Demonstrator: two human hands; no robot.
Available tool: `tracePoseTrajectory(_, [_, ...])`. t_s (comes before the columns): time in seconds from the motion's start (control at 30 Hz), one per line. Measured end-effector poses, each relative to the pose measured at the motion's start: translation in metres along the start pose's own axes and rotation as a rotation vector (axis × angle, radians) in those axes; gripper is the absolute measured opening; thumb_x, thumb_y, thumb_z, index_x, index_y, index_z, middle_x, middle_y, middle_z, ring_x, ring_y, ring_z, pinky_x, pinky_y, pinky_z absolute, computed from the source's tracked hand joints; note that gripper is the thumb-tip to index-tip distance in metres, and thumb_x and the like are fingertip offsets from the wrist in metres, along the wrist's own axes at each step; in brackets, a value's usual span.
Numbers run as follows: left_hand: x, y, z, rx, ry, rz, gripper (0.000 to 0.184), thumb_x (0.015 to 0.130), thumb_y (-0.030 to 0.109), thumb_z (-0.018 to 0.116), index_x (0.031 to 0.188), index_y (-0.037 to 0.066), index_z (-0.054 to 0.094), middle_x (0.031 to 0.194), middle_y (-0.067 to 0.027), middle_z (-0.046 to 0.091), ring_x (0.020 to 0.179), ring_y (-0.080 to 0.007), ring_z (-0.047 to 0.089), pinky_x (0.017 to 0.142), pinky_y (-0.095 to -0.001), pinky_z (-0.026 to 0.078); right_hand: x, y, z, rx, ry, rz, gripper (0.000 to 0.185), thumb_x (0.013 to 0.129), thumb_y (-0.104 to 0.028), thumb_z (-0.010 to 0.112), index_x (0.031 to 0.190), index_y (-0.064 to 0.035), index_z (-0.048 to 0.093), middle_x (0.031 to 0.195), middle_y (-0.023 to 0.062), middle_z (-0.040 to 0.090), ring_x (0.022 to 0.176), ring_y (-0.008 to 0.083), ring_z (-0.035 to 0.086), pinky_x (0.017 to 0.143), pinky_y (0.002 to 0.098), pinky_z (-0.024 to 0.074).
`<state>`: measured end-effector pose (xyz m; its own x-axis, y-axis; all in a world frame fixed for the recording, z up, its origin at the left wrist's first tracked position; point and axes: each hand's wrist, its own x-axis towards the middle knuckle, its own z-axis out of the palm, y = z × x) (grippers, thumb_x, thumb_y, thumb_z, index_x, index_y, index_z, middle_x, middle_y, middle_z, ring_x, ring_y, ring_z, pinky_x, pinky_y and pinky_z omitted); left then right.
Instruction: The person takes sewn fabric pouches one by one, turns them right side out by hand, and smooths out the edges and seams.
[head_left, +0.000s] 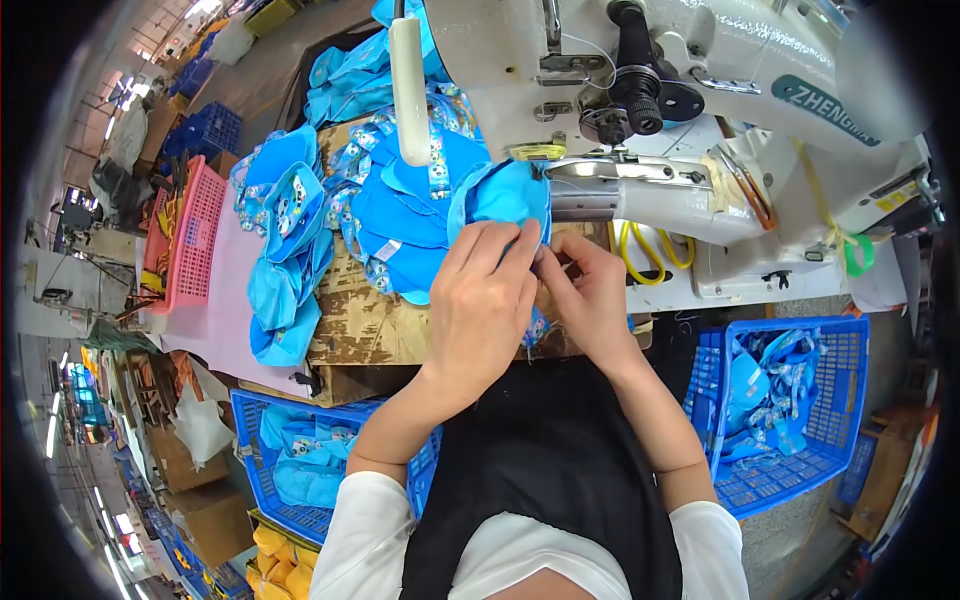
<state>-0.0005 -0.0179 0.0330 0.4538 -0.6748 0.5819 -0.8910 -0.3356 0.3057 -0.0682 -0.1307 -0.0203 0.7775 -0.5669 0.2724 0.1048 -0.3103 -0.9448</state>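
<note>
A light-blue fabric hat [505, 195] lies at the end of the sewing machine's narrow arm [590, 200]. My left hand [480, 300] is closed on its near edge, with thumb and fingers drawn together. Close beside it, my right hand [590, 290] pinches at the same edge. A small dark bit shows between the fingertips; I cannot make out what it is. Behind the hands, blue hat pieces [405, 200] with panda-print parts lie piled on the worn wooden table [345, 335].
Yellow-handled scissors [650, 255] lie right of my hands, under the machine head [690, 60]. More blue hats [290, 240] form a row at left, near a pink basket [195, 235]. Blue crates [790, 490] of hat pieces stand on both sides of me.
</note>
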Motion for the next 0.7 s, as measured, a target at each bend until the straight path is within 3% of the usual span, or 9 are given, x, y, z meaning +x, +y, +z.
tracePoseTrajectory(0.47, [0.022,-0.007,0.001,0.072,0.004,0.063,0.025,0.075,0.001,0.069,0.1,-0.001,0.068,0.096,-0.0099,0.062,0.084,-0.024,0.056,0.076,-0.0331,0.049,0.012,0.002,0.004,0.227,0.037,0.009,0.01,0.091,-0.005,0.068,0.083,0.0004,0.066,0.066,0.0001,0.055,0.059,0.0082,0.043,0.054,0.023,0.0369])
tracePoseTrajectory(0.63, [0.027,-0.005,0.006,0.017,-0.045,-0.036,0.031,0.074,-0.004,0.067,0.104,0.0,0.072,0.105,-0.008,0.069,0.097,-0.0266,0.062,0.086,-0.0358,0.052,0.025,-0.006,-0.005,0.123,0.056,0.068,0.009,0.092,-0.006,0.067,0.085,0.0005,0.067,0.065,0.0003,0.056,0.057,0.0083,0.044,0.052,0.0236,0.0375])
tracePoseTrajectory(0.7, [0.025,-0.006,0.007,0.026,-0.013,-0.012,0.033,0.074,-0.004,0.067,0.106,0.001,0.072,0.108,-0.0086,0.069,0.1,-0.0272,0.062,0.088,-0.0369,0.051,0.03,-0.011,-0.006,-0.044,0.115,-0.051,0.01,0.092,-0.008,0.068,0.086,0.0,0.067,0.063,0.002,0.058,0.055,0.0104,0.045,0.051,0.0255,0.0381])
